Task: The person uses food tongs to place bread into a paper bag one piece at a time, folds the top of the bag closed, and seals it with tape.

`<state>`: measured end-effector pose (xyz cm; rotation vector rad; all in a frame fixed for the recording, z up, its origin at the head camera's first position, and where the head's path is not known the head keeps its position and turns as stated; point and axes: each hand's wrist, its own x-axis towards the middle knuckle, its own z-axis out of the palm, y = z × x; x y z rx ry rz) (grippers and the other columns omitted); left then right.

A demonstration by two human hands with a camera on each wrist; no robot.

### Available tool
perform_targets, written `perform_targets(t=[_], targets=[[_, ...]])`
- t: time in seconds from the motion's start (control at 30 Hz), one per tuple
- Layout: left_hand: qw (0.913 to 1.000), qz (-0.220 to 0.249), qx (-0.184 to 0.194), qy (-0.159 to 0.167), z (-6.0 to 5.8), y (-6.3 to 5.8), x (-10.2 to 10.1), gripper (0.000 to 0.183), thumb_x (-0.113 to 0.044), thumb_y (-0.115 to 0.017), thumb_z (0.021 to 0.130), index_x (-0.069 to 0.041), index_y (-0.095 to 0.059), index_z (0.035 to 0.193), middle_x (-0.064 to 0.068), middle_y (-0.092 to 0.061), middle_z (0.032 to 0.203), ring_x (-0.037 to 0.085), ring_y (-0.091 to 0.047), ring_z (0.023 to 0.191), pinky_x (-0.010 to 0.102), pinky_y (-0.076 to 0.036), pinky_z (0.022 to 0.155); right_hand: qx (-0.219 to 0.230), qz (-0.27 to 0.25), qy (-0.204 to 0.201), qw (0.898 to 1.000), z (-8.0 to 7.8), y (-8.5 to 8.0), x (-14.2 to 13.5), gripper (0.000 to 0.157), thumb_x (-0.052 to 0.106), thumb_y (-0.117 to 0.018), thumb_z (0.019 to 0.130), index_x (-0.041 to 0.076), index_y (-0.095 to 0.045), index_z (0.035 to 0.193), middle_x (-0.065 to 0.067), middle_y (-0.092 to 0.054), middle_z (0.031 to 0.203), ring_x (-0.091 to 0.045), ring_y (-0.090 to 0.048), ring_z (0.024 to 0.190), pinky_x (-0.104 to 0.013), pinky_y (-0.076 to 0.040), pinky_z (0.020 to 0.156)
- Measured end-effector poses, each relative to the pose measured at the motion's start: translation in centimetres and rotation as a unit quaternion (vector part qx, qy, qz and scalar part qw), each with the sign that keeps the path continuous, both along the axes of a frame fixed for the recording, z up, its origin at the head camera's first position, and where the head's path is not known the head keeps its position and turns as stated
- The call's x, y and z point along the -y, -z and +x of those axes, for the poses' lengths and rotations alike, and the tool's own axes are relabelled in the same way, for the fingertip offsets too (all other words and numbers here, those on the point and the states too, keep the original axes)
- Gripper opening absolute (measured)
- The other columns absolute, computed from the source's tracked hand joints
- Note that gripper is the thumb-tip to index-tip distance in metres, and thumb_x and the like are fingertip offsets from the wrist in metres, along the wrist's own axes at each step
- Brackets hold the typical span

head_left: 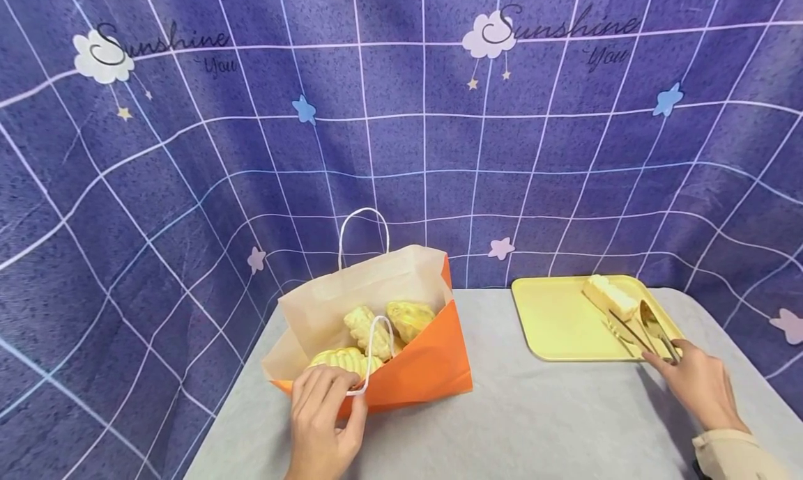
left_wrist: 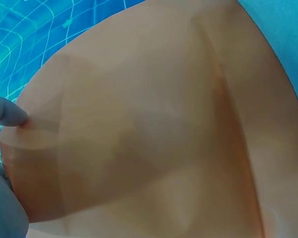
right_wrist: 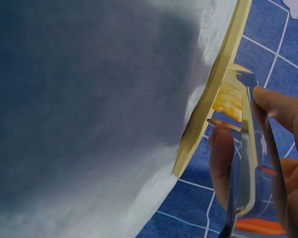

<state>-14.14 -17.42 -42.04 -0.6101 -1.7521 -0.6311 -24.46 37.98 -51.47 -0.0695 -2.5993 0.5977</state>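
Observation:
At the near rim of an orange paper bag (head_left: 420,368), my left hand (head_left: 326,414) grips the edge, fingers over the top and thumb outside, beside the white handle (head_left: 369,361). In the left wrist view the bag wall (left_wrist: 139,124) fills most of the picture. Inside the bag lie several bread pieces (head_left: 360,330). My right hand (head_left: 702,386) holds metal tongs (head_left: 659,330) between thumb and fingers; the right wrist view shows their bent end (right_wrist: 246,206). Over the yellow tray (head_left: 546,320), the tong tips are beside a bread slice (head_left: 608,297); whether they touch it I cannot tell.
A grey cloth-covered table (head_left: 521,410) lies under bag and tray. Behind and at the sides hangs a blue-purple checked curtain (head_left: 401,138). The bag's far handle (head_left: 364,212) stands upright.

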Motion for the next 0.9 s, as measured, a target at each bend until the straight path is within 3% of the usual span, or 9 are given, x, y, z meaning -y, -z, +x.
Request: perform_targets(t=[0.13,0.33,0.57,0.73,0.9], targets=[[1.0,-0.002,-0.004,0.0,0.0,-0.1,0.0,0.012,-0.004,-0.061,0.068,-0.006,-0.066,0.079,0.004,-0.06,0.078,0.027,-0.057,0.078,0.038,-0.037,0.089,0.009,-0.003,-0.003,1.0,-0.7,0.0,-0.2,0.045,0.034,-0.076,0.083,-0.007,-0.065,0.096,-0.025,-0.063,0.072,-0.036,-0.053,0.051,-0.041,-0.032,0.043],[1.0,0.0,-0.004,0.002,-0.1,-0.2,0.0,0.013,-0.004,-0.061,0.067,-0.006,-0.066,0.078,0.004,-0.06,0.078,0.027,-0.057,0.078,0.038,-0.037,0.089,0.054,-0.003,-0.005,0.999,-1.8,-0.3,-0.3,0.055,0.039,-0.072,0.087,-0.012,-0.062,0.103,-0.033,-0.063,0.082,-0.046,-0.058,0.062,-0.047,-0.038,0.048],[1.0,-0.001,-0.005,-0.001,-0.1,-0.1,0.1,0.013,-0.004,-0.061,0.067,-0.006,-0.066,0.078,0.004,-0.061,0.078,0.026,-0.057,0.078,0.038,-0.037,0.089,0.079,-0.009,-0.014,0.997,-2.9,-0.4,-0.2,0.058,0.042,-0.07,0.088,-0.013,-0.061,0.105,-0.024,-0.062,0.075,-0.035,-0.055,0.061,-0.039,-0.035,0.048],[1.0,0.0,-0.001,-0.003,-0.1,0.0,0.1,0.012,-0.005,-0.061,0.068,-0.007,-0.066,0.079,0.003,-0.061,0.078,0.026,-0.057,0.078,0.038,-0.037,0.089,0.084,-0.006,-0.018,0.996,-3.5,-0.3,0.1,0.058,0.041,-0.068,0.089,-0.014,-0.06,0.104,-0.019,-0.06,0.072,-0.035,-0.054,0.062,-0.04,-0.036,0.05],[1.0,0.0,-0.004,-0.005,-0.2,0.1,0.1,0.01,-0.006,-0.06,0.071,-0.007,-0.066,0.079,0.003,-0.06,0.078,0.027,-0.057,0.078,0.038,-0.037,0.089,0.095,-0.006,-0.011,0.995,-3.7,-0.3,0.6,0.056,0.035,-0.067,0.092,-0.018,-0.058,0.11,-0.039,-0.061,0.095,-0.056,-0.059,0.08,-0.057,-0.045,0.06]])
